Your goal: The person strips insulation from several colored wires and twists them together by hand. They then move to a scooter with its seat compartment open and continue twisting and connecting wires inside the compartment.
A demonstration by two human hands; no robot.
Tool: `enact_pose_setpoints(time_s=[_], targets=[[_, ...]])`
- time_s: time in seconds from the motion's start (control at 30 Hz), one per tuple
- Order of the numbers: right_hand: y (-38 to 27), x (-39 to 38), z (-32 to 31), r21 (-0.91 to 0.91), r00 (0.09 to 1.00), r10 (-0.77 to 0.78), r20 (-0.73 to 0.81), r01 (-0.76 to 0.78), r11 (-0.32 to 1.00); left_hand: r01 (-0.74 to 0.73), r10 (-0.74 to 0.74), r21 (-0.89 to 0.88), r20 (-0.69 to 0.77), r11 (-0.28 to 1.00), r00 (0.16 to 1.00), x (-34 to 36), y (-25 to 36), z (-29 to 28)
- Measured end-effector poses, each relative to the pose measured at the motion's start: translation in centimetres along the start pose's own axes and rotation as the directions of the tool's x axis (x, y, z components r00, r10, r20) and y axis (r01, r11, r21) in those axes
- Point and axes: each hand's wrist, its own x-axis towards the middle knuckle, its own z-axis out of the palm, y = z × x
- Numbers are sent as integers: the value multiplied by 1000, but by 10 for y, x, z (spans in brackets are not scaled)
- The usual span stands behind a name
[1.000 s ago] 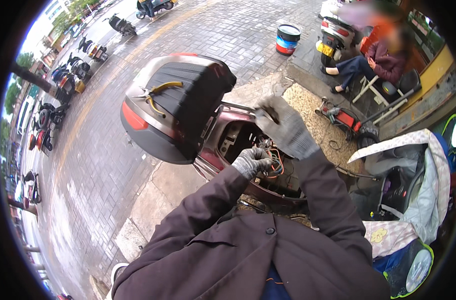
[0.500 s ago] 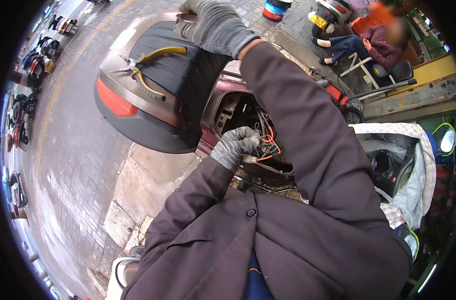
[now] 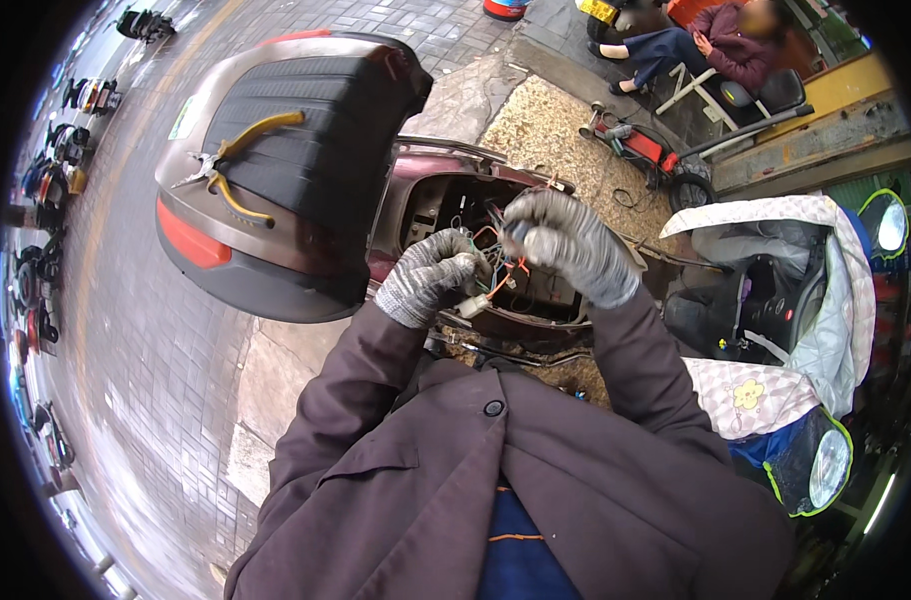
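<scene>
Both my hands wear grey knitted gloves and meet over the open body of a dark red scooter (image 3: 411,190). The fingers of my left hand (image 3: 425,277) are closed in a pinch on thin electric wires (image 3: 485,262). Facing it, my right hand (image 3: 573,245) is closed round a small dark thing (image 3: 516,238), mostly hidden by the fingers and too blurred to name. Orange wires hang between the hands, with a white plug connector (image 3: 472,306) below. Pliers with yellow handles (image 3: 237,160) lie spread on the black-padded top box (image 3: 295,120).
On the right stands another scooter with a quilted cover (image 3: 765,400) and mirrors. Beyond the red scooter, a red wheeled tool (image 3: 647,150) lies on the pavement. A seated person (image 3: 740,45) is at the far right. Parked motorbikes (image 3: 65,150) line the street at left.
My right hand has come down from the top box to the wires beside my left hand, carrying a small dark thing. My left hand keeps its pinch. The whole view has shifted.
</scene>
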Motion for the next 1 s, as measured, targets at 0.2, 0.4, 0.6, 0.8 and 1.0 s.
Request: enact_pose_setpoints(time_s=[0.2,0.4,0.6,0.8,1.0], targets=[[36,-51,-1,12,998,-6,-57,7,1000,-90,91,118,2,989,996,-1,-4,25],[45,-76,-5,173,992,20,-127,3,985,-175,178,246,10,953,984,1,-17,44],[54,-97,-5,358,986,-9,-166,69,931,-247,256,316,11,916,966,0,-23,66],[49,-106,-14,586,982,-140,-129,189,788,-254,268,431,29,866,963,-1,-25,90],[44,-118,-13,673,984,-37,-175,147,725,-226,276,513,-23,828,961,-1,-29,105]])
